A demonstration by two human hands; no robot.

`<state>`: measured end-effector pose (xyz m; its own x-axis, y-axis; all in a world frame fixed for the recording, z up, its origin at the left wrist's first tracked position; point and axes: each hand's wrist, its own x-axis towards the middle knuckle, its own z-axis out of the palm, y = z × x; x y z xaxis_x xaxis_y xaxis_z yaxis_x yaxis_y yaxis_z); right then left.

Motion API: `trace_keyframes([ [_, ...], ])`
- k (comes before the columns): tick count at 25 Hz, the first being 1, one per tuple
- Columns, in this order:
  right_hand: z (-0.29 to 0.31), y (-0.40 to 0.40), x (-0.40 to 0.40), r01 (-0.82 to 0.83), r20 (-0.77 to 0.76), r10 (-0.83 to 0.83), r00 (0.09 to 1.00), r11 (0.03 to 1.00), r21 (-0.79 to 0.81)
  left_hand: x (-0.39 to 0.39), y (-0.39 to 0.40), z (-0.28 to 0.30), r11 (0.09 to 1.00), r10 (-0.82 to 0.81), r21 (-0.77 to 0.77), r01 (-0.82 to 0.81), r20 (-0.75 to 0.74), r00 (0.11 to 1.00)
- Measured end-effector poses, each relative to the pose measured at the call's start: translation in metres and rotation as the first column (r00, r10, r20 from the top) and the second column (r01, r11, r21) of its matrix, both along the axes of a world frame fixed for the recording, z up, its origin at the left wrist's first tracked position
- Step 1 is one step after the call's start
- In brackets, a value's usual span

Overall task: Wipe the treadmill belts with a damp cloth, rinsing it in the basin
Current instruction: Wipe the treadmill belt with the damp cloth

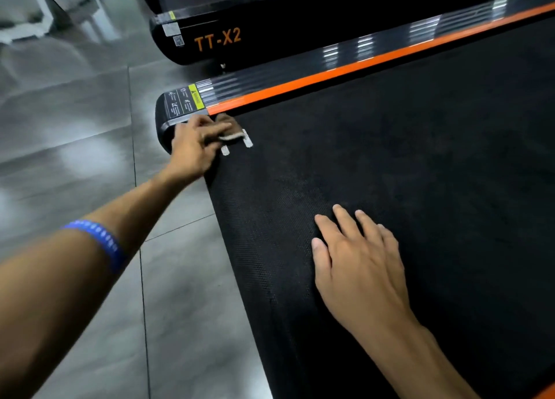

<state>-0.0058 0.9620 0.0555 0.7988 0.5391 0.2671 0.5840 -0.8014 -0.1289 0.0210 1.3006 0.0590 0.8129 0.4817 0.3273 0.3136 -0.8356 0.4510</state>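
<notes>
A wide black treadmill belt (pixel 420 158) fills the right side of the view, edged by an orange side rail (pixel 360 65). My left hand (pixel 195 146) reaches to the belt's far rear corner and presses a small brownish cloth (pixel 231 128) onto the belt there, fingers bent over it. Two short white marks on the belt show beside the cloth. My right hand (pixel 357 260) lies flat on the belt nearer to me, fingers spread and straight, holding nothing. No basin is in view.
A second black treadmill marked "TT-X2" (pixel 217 39) stands behind, parallel to this one. Glossy grey floor tiles (pixel 75 128) lie to the left of the belt's end. A blue wristband (pixel 102 242) sits on my left forearm.
</notes>
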Motion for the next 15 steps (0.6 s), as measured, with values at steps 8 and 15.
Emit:
trace_keyframes([
  [8,-0.002,0.001,-0.001,0.000,0.002,0.000,1.000,1.000,0.017,-0.065,-0.067,-0.022,0.991,0.003,-0.133,0.022,0.187,0.982],
  [15,-0.001,-0.002,0.001,-0.014,-0.012,0.015,1.000,1.000,0.019,-0.018,-0.037,-0.014,0.982,0.161,-0.133,-0.138,0.183,0.970],
])
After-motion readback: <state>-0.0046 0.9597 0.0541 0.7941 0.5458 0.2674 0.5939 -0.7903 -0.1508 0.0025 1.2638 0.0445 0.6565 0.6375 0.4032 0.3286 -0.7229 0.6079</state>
